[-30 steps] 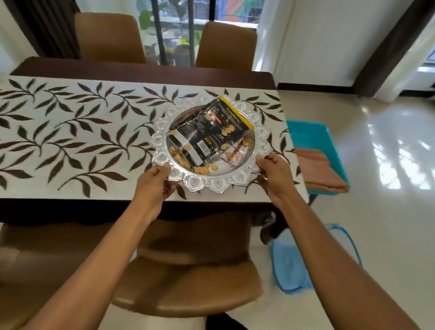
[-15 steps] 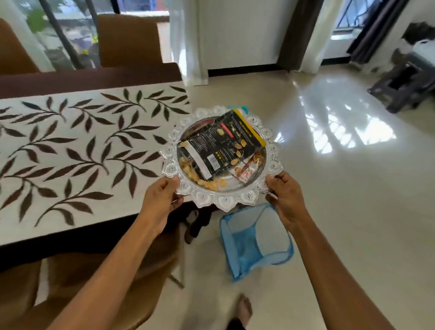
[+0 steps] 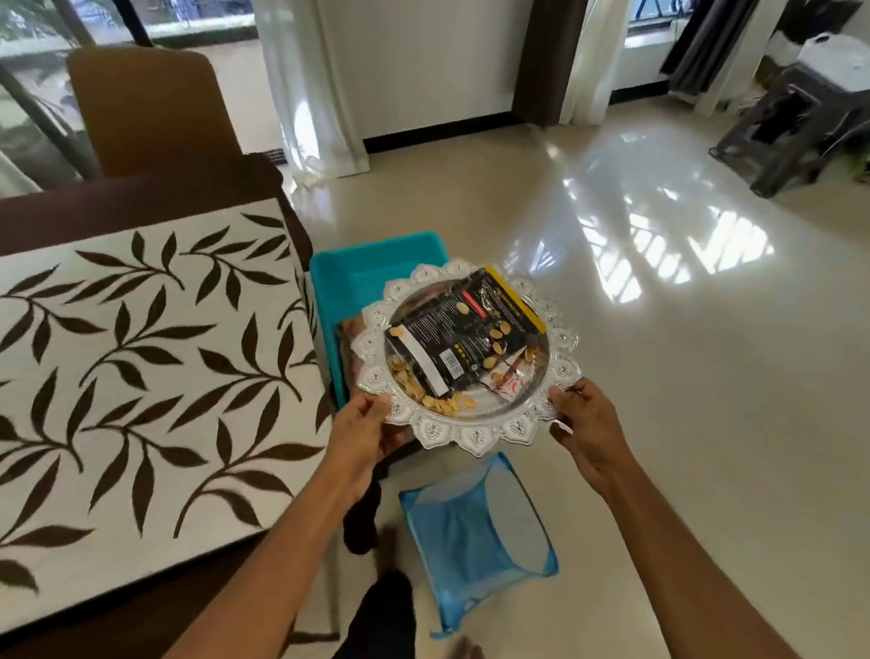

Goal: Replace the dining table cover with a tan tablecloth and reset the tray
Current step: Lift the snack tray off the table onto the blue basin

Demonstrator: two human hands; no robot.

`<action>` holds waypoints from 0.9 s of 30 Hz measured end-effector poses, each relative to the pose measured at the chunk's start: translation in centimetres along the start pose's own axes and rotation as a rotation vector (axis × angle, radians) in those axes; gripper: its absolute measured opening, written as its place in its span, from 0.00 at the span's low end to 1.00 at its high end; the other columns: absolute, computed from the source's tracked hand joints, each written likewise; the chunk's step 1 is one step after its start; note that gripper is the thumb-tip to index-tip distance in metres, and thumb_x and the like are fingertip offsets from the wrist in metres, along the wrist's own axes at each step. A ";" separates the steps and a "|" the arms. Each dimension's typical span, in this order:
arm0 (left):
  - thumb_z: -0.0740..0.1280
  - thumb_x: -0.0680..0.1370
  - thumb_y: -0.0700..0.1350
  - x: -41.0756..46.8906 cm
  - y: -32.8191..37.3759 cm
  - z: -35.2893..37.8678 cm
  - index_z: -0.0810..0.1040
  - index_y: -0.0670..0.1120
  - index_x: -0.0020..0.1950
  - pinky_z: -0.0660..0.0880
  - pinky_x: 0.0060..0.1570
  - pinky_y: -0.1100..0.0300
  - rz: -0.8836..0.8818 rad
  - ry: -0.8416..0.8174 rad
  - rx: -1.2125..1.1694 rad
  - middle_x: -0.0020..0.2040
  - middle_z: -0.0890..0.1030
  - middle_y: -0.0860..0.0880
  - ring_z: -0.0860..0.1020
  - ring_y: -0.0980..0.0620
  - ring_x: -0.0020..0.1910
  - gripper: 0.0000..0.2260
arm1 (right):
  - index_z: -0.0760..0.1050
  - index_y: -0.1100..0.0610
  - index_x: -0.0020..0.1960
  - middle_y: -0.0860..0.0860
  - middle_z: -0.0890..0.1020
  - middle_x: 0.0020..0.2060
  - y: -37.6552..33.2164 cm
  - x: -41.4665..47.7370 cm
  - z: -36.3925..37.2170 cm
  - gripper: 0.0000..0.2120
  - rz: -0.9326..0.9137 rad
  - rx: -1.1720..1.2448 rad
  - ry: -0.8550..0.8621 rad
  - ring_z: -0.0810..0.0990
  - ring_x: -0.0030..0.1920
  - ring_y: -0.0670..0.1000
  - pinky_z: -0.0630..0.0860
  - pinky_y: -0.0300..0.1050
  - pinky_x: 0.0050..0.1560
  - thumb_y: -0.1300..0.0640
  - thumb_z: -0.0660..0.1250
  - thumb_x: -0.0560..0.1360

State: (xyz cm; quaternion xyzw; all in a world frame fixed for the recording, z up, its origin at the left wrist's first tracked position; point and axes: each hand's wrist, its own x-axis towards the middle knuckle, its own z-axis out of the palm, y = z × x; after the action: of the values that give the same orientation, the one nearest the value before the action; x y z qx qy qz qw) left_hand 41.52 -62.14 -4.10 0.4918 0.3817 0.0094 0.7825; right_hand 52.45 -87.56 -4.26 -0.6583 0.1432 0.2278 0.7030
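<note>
Glossy cream floor tiles [image 3: 675, 397] fill the room and mirror the window light; over them, clear of the table edge, hangs the silver tray [image 3: 466, 437] with its scalloped rim. The left hand [image 3: 364, 435] pinches the rim at the tray's 7 o'clock, thumb on top, and the right hand [image 3: 588, 432] pinches it at 4 o'clock. On the tray lies a black snack packet [image 3: 465, 339] with a yellow edge, loose nuts [image 3: 436, 399] scattered at its 6 o'clock, and a small red-and-white sachet [image 3: 509, 383] at 5 o'clock.

At the tray's 9 o'clock the dark wooden dining table [image 3: 122, 204] carries a white cover printed with brown leaves [image 3: 126, 369]. Partly hidden under the tray at 11 o'clock sits a teal bin [image 3: 359, 272], with folded brownish cloth [image 3: 347, 343] showing at its near end. At 6 o'clock, on the floor, stands a blue mesh basket [image 3: 479, 543]. A brown chair [image 3: 144, 108] stands beyond the table, white curtains [image 3: 316, 89] behind it, and a dark stool [image 3: 791, 133] at 1 o'clock.
</note>
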 end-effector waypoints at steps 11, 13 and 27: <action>0.62 0.84 0.42 20.2 7.8 0.3 0.78 0.49 0.53 0.77 0.35 0.62 -0.043 0.076 -0.016 0.47 0.84 0.51 0.80 0.55 0.41 0.06 | 0.77 0.49 0.49 0.45 0.83 0.37 -4.5 18.8 10.3 0.05 0.122 -0.092 0.012 0.77 0.39 0.45 0.74 0.43 0.43 0.59 0.69 0.79; 0.60 0.84 0.42 23.9 9.0 -0.2 0.77 0.50 0.52 0.76 0.34 0.63 -0.055 0.112 -0.032 0.46 0.82 0.51 0.78 0.56 0.40 0.07 | 0.76 0.49 0.51 0.45 0.82 0.37 -4.8 22.7 13.1 0.07 0.172 -0.070 -0.003 0.77 0.37 0.45 0.74 0.42 0.41 0.60 0.68 0.80; 0.57 0.85 0.46 40.1 9.2 -3.7 0.73 0.51 0.48 0.72 0.31 0.62 -0.257 0.399 -0.115 0.46 0.77 0.50 0.73 0.54 0.39 0.09 | 0.74 0.52 0.62 0.50 0.83 0.44 -1.1 38.3 24.1 0.12 0.294 -0.032 -0.056 0.80 0.37 0.48 0.74 0.39 0.29 0.64 0.66 0.81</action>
State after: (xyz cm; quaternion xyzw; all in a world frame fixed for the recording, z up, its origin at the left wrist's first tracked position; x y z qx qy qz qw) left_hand 70.98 -38.90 -21.33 0.3822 0.5870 0.0286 0.7131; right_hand 83.35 -58.64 -20.24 -0.6348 0.2147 0.3491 0.6550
